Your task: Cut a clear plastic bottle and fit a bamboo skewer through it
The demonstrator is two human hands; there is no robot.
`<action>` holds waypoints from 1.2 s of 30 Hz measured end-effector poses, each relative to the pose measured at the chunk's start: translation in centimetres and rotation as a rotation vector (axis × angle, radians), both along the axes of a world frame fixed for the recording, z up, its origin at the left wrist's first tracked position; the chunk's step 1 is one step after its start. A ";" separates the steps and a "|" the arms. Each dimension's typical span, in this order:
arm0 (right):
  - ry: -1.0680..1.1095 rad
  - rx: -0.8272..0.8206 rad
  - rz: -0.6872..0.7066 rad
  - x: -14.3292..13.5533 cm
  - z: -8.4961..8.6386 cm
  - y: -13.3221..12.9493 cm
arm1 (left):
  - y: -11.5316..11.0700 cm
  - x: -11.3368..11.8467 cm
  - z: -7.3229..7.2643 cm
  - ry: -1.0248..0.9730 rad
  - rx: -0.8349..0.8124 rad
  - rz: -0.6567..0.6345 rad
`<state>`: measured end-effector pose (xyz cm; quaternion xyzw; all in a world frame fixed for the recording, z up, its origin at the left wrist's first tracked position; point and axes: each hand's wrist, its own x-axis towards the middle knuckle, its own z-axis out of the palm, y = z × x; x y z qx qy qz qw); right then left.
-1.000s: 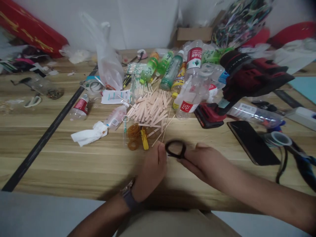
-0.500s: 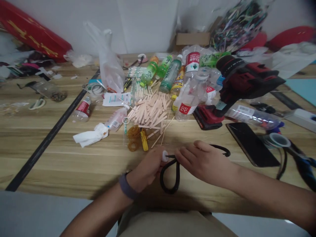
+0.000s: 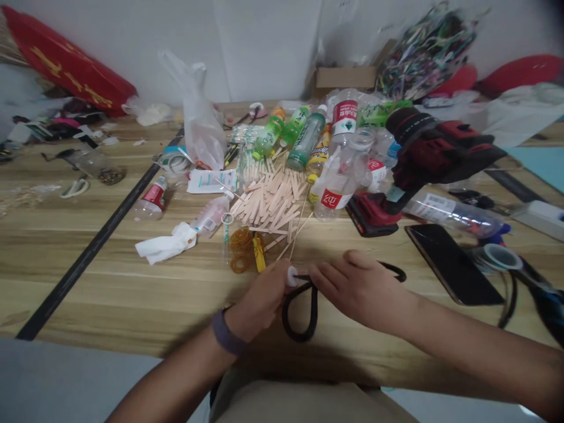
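Note:
Near the table's front edge my left hand (image 3: 264,296) is closed round a small white round piece (image 3: 291,276), which looks like a bottle cap. My right hand (image 3: 356,288) is wrapped round black-handled scissors (image 3: 300,338); one handle loop hangs below its fingers and the other shows to the right, behind the hand. The dark tip of the scissors points left and meets the white piece. Just beyond the hands lie a yellow-handled tool (image 3: 258,252), brown rubber bands (image 3: 240,239) and thin wooden skewers (image 3: 300,236).
A pile of flat wooden sticks (image 3: 273,197) lies mid-table, with several plastic bottles (image 3: 307,138) behind it. A red and black power drill (image 3: 434,153) stands at the right, near a black phone (image 3: 452,262). White tissue (image 3: 167,244) and a small bottle (image 3: 152,198) are at the left.
The view has shifted slightly, so the table's objects appear a little lower. Both hands keep their grip on the white piece and the scissors, with little visible movement.

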<state>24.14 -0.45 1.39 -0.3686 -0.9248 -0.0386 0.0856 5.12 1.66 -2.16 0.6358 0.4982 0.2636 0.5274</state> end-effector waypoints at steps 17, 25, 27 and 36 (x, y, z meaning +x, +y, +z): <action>0.661 -1.270 -0.371 -1.5 1.4 0.3 | -1.2 -1.2 0.5 0.009 0.318 0.191; -0.029 0.160 0.051 -0.5 0.0 0.1 | -0.1 -0.5 1.1 0.028 -0.012 0.009; 0.176 -0.225 -0.112 -0.8 -0.2 0.2 | -0.4 -0.9 0.9 0.076 0.182 0.114; 0.753 -1.460 -0.377 -1.8 -0.3 0.1 | -1.2 -2.3 0.1 0.059 0.524 0.078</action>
